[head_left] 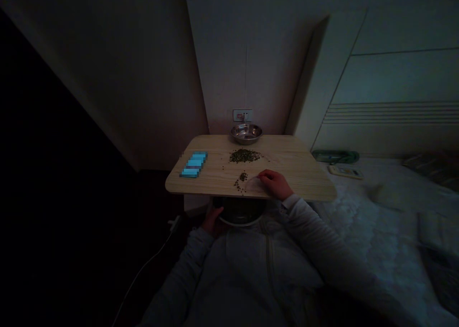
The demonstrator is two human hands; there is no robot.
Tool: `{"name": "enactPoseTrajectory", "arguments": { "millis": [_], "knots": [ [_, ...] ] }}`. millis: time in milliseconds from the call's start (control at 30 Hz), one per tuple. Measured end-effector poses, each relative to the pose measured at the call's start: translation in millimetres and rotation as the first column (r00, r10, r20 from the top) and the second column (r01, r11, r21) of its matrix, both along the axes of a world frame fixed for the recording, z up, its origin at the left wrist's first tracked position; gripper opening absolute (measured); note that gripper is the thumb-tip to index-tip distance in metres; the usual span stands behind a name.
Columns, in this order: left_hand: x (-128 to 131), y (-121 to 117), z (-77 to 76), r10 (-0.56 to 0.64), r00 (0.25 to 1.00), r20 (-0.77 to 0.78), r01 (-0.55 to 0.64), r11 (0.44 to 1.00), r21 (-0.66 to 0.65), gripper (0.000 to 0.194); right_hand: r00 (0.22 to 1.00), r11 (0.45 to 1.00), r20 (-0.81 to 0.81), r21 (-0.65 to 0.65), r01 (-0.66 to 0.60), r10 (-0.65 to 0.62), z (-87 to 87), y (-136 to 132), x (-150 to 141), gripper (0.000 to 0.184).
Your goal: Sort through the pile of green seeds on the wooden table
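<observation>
My right hand (275, 183) is closed, thumb and fingers pinched low over the front of the wooden tabletop (301, 174). A faint pale shape shows at its fingertips, too dim to make out. Just left of them lies a small cluster of dark green, bean-like grains (243, 176), with several scattered toward the front edge. Farther back is a larger pile of the same grains (245, 156). Below the front edge, my left hand (214, 219) grips the left side of a dark bowl with a pale rim (241, 223). The tabletop partly hides this bowl.
A shiny metal bowl (246, 134) stands at the back of the table, under a wall socket (243, 115). A lit, blurred-out phone (194, 164) lies at the left. To the right, a bed (373, 222) carries a green bottle (337, 156) and a pale handheld device (345, 172).
</observation>
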State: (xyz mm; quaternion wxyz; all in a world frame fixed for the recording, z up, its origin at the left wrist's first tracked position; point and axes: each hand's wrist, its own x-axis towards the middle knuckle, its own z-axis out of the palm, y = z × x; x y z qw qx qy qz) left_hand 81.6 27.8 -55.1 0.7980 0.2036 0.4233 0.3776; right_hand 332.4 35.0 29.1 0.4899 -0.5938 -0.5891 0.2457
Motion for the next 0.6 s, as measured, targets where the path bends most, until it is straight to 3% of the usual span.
{"name": "enactPoseTrajectory", "arguments": {
  "millis": [167, 267, 600],
  "knots": [
    [7, -6, 21.6, 0.065, 0.997, -0.046, -0.067, 0.996, -0.051, 0.03, 0.999, 0.999, 0.036, -0.032, -0.005, 0.006, 2.0, -1, -1, 0.018],
    [8, -8, 27.2, 0.072, 0.993, -0.088, -0.078, 0.995, -0.064, 0.027, 0.997, 0.999, 0.073, -0.034, 0.019, -0.017, 2.5, -2, -2, 0.017],
    [6, -3, 13.8, 0.052, 0.998, -0.04, -0.054, 0.997, -0.051, 0.023, 0.977, 0.993, 0.185, -0.036, 0.115, -0.107, 4.7, -3, -6, 0.011]
  ]
}}
